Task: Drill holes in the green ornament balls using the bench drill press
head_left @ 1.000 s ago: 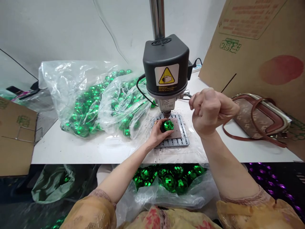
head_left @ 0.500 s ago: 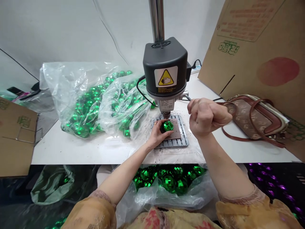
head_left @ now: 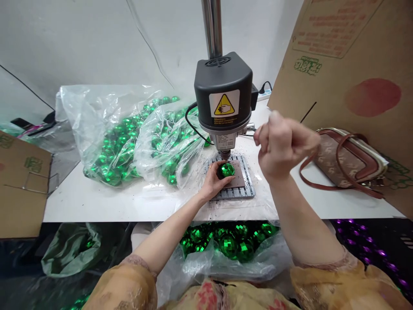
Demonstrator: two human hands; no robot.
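Note:
A shiny green mirror ball [head_left: 228, 170] sits on the slotted base plate [head_left: 249, 189] of a small bench drill press [head_left: 222, 92]. The fingers of my left hand [head_left: 214, 181] curl round the ball's left side and hold it directly beneath the chuck [head_left: 225, 154]. To the right of the drill head, my right hand [head_left: 281, 146] is closed in a fist, a little blurred. A metal lever [head_left: 251, 127] runs from the drill toward that fist, which hides its end. Dark specks lie scattered about the base.
Clear plastic bags [head_left: 97, 116] full of green balls cover the table's left side. More green balls [head_left: 227, 246] lie in an open bag below the table edge. A brown handbag [head_left: 345, 159] and a large cardboard box [head_left: 335, 69] stand at right, another box [head_left: 22, 189] at left.
My right hand has risen slightly and shifted a little right, its fist still closed. My left hand and the green ball have stayed almost in place.

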